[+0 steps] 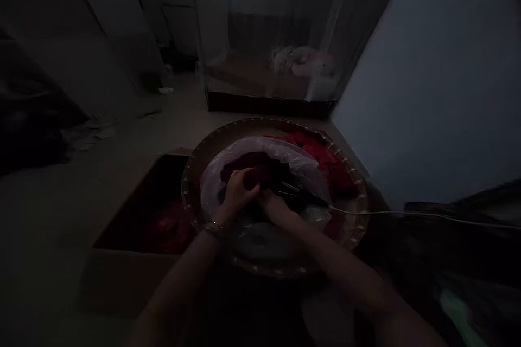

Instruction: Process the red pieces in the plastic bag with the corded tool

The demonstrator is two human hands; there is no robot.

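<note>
The picture is very dark. My left hand (239, 190) is curled, thumb and fingers closed around a dark red piece (257, 175) whose kind I cannot make out. Close beside it, my right hand (273, 207) reaches in low; its fingertips are hidden in shadow. Both hands are over a bag of whitish clear plastic (252, 146) with its mouth spread wide, dark red material inside. To the right of my hands lies a dark, long corded tool (303, 195) with a shiny strip. A round woven tray (215, 138) holds all this.
Bright red pieces (321, 152) lie at the tray's far right. A pale cord (386, 211) runs off right. An open cardboard box (122, 260) with red contents stands to the left. Beyond are a netted bed (260, 78) and a pale wall (439, 81) at the right.
</note>
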